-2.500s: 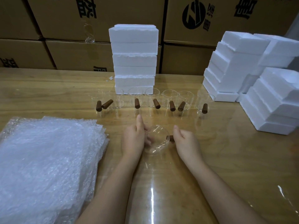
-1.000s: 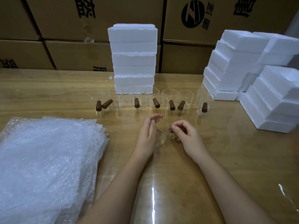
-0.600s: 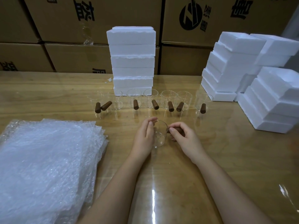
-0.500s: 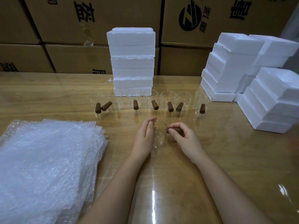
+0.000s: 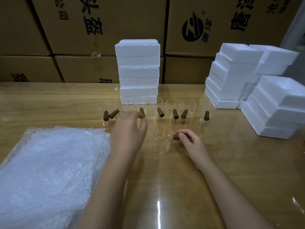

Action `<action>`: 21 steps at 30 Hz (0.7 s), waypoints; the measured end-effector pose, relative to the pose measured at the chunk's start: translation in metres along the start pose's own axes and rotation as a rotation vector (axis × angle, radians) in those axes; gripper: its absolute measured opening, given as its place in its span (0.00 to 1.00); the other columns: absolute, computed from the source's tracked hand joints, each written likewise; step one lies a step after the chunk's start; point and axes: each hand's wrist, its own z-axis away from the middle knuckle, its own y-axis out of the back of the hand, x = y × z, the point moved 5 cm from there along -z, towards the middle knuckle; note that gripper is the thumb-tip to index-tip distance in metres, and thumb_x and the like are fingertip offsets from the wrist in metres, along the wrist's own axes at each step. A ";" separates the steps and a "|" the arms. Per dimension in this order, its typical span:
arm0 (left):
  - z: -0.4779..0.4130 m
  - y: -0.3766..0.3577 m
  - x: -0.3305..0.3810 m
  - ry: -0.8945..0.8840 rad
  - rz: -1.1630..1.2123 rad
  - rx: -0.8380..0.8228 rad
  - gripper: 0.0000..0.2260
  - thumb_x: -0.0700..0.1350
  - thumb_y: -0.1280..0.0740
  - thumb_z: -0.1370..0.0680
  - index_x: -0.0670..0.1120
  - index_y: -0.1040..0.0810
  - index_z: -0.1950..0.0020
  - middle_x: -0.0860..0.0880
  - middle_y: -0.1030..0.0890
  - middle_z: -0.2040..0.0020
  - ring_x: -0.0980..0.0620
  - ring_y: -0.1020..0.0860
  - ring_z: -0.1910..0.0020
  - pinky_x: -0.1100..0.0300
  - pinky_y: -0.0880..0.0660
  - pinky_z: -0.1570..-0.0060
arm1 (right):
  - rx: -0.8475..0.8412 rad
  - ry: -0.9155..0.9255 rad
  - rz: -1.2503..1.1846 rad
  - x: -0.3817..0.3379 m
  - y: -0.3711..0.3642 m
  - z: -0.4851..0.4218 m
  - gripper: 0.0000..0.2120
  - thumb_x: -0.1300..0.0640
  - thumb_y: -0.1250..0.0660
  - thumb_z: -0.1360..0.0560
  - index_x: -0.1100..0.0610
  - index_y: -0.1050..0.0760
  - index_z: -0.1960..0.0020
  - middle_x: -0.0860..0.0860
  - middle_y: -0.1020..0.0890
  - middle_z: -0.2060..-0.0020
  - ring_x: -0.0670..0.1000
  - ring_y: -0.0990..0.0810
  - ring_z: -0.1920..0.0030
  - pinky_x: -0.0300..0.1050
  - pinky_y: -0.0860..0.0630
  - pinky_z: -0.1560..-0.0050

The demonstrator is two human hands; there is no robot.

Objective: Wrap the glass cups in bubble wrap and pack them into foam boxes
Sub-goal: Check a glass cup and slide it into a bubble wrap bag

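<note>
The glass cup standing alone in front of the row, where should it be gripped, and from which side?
Grip its brown handle, coming in from the right. The glass cup stands upright with that stub sticking out sideways to the right, likely a firmer hold than the smooth, round wall. The right hand pinches it there; the left hand is off the cup.

The left hand [image 5: 130, 129] is blurred; I can't tell whether its fingertips touch the row handle [image 5: 142, 111] behind. The right hand [image 5: 191, 142] covers most of the near handle [image 5: 175, 137]. Bubble wrap [image 5: 49, 171] runs off the left and bottom edges, and foam [image 5: 277, 106] off the right.
</note>
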 end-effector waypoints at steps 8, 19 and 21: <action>0.012 0.086 -0.069 0.480 -0.712 -0.373 0.23 0.60 0.33 0.26 0.44 0.27 0.40 0.43 0.30 0.41 0.43 0.26 0.48 0.55 0.29 0.59 | 0.103 -0.077 -0.027 0.005 0.005 -0.003 0.09 0.54 0.37 0.22 0.44 0.20 0.57 0.34 0.18 0.60 0.32 0.24 0.57 0.37 0.31 0.57; 0.020 0.103 -0.081 0.450 -0.487 -0.361 0.11 0.38 0.35 0.26 0.46 0.28 0.69 0.49 0.26 0.70 0.48 0.30 0.71 0.61 0.36 0.68 | 0.149 -0.125 -0.013 0.002 0.006 0.001 0.11 0.52 0.38 0.22 0.45 0.20 0.58 0.37 0.18 0.61 0.37 0.24 0.56 0.37 0.32 0.60; 0.019 0.110 -0.075 0.409 -0.413 -0.305 0.10 0.41 0.31 0.26 0.45 0.26 0.67 0.49 0.23 0.69 0.48 0.28 0.71 0.61 0.34 0.68 | 0.152 -0.119 0.005 0.001 0.006 0.001 0.11 0.52 0.38 0.21 0.45 0.20 0.58 0.37 0.19 0.60 0.37 0.24 0.56 0.37 0.32 0.61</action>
